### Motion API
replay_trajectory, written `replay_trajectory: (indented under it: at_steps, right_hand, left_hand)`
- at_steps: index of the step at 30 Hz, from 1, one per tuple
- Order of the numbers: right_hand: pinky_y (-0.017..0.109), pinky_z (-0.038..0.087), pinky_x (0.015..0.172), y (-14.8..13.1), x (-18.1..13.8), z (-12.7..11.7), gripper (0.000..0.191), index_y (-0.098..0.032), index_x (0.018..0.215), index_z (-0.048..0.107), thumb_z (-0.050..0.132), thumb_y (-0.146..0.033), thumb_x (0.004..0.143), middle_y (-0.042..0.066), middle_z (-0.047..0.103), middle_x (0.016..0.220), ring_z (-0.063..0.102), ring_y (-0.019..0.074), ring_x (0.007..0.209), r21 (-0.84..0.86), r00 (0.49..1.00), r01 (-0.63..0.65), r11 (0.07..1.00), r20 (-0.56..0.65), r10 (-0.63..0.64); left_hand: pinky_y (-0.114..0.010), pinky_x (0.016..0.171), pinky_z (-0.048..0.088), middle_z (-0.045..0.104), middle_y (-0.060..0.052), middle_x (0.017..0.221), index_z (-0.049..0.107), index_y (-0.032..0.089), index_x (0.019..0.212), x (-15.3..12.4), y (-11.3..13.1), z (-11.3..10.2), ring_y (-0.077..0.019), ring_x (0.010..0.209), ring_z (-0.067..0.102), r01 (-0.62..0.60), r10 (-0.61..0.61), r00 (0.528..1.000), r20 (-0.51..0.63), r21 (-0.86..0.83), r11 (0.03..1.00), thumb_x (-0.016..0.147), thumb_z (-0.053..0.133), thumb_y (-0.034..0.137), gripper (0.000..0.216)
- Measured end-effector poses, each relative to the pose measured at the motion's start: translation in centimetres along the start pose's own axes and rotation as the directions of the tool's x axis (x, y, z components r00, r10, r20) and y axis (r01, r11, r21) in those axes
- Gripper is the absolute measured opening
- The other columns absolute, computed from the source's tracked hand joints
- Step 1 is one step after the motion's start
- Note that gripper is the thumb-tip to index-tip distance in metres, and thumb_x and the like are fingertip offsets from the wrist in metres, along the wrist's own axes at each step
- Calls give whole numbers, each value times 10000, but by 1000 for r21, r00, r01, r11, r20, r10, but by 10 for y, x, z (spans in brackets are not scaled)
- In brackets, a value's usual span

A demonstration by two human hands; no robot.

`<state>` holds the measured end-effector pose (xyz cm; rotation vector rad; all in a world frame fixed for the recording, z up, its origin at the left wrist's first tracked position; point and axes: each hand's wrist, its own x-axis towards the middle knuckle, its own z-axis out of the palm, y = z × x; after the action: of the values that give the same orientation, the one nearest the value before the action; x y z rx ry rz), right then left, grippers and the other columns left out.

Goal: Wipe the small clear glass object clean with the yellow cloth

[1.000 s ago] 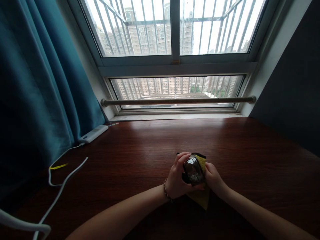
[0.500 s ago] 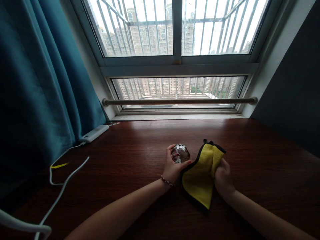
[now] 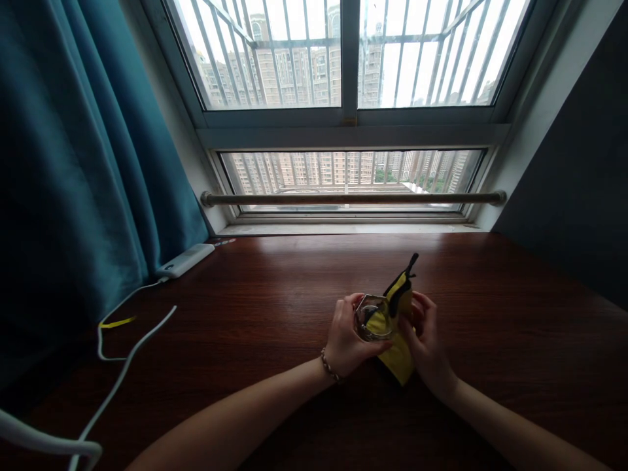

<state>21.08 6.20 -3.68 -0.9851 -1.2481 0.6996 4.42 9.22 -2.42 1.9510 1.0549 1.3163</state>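
My left hand, with a beaded bracelet at the wrist, is closed around a small clear glass cup with a faceted rim. Its open top is tilted toward me, and yellow shows through the glass. My right hand grips a yellow cleaning cloth with a black border and presses it against the cup's right side. The cloth is bunched and folded, its black loop sticking up at the top. Both hands are above the table, close together. The fingertips behind the cloth are partly hidden.
A dark reddish wooden table runs to the window sill. On the left lie a white power strip, white cables and a yellow tie, beside a blue curtain. A metal bar crosses the window.
The cloth, which hung spread out beside the cup, is now gathered up against it. My right hand moved left and slightly up; my left hand shifted right and tilted the cup.
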Motion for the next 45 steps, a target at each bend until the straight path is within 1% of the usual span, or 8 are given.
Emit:
replay_trajectory:
  at_steps: [4, 8, 14, 23, 26, 30, 35, 45]
  right_hand:
    - [424, 393, 891, -5, 1, -3, 330, -191, 1119, 467, 616, -300, 845, 95, 460, 1120, 445, 238, 1048, -480, 956, 266, 836, 20, -293]
    - [440, 298, 909, -17, 2, -6, 127, -204, 1012, 583, 481, -236, 944, 26, 579, 1055, 403, 255, 1089, -599, 827, 561, 571, 376, -418]
    - [542, -75, 1077, -31, -4, -4, 478, -134, 1334, 447, 298, -436, 994, 44, 436, 1355, 96, 311, 1359, -421, 736, 569, 706, 643, -210]
    - [438, 36, 1117, -41, 7, -8, 299, -202, 1010, 567, 277, -272, 986, 21, 570, 1058, 423, 182, 1162, -202, 758, 412, 888, 617, -212]
    - [409, 164, 1110, -38, 9, -6, 153, -160, 914, 473, 360, -246, 969, 28, 529, 862, 522, 135, 867, -288, 779, 492, 822, 567, -268]
    - [409, 285, 1060, -40, 9, -3, 131, -149, 866, 438, 414, -243, 953, 13, 475, 712, 492, 138, 706, -427, 712, 677, 599, 584, -389]
    - [423, 232, 1096, -35, 6, -4, 423, -47, 1100, 469, 389, -440, 966, 112, 574, 942, 550, 222, 940, -499, 660, 749, 437, 623, -420]
    - [412, 285, 1070, -30, 8, -5, 596, -54, 1200, 434, 367, -582, 933, 127, 569, 1078, 551, 245, 1031, -374, 620, 729, 573, 717, -320]
  left_hand:
    - [-440, 881, 483, 525, -88, 1089, 423, 180, 1169, 1, 4, -1, -243, 987, 546, -44, 49, 993, 111, -49, 998, 543, 812, 329, 752]
    - [-426, 891, 482, 488, -86, 1104, 396, 194, 1198, 1, 3, 2, -239, 1006, 527, -127, 142, 982, 126, -119, 985, 554, 802, 314, 771]
    - [-410, 830, 494, 457, -71, 1036, 432, 195, 1190, -1, 5, -1, -218, 920, 502, -185, 192, 975, 113, -68, 980, 518, 821, 429, 811]
    - [-427, 839, 524, 572, -86, 1069, 467, 175, 1136, -3, 7, 2, -257, 960, 592, -18, 48, 991, 127, -230, 973, 513, 841, 346, 746]
    - [-407, 818, 533, 587, -80, 1036, 482, 160, 1102, -3, 7, 4, -246, 932, 605, 15, 20, 991, 136, -247, 969, 537, 829, 339, 687]
    - [-437, 865, 511, 537, -70, 1042, 498, 187, 1088, -2, 7, 4, -249, 950, 575, -80, 107, 989, 101, -235, 969, 504, 836, 306, 685]
    - [-431, 836, 513, 545, -80, 1009, 506, 186, 1072, 1, -2, 2, -254, 929, 566, -83, 110, 988, 110, -224, 971, 484, 854, 360, 705]
    - [-412, 821, 495, 481, -76, 1012, 475, 180, 1076, 1, 3, 1, -232, 925, 510, -210, 212, 976, 43, -32, 977, 503, 815, 379, 696]
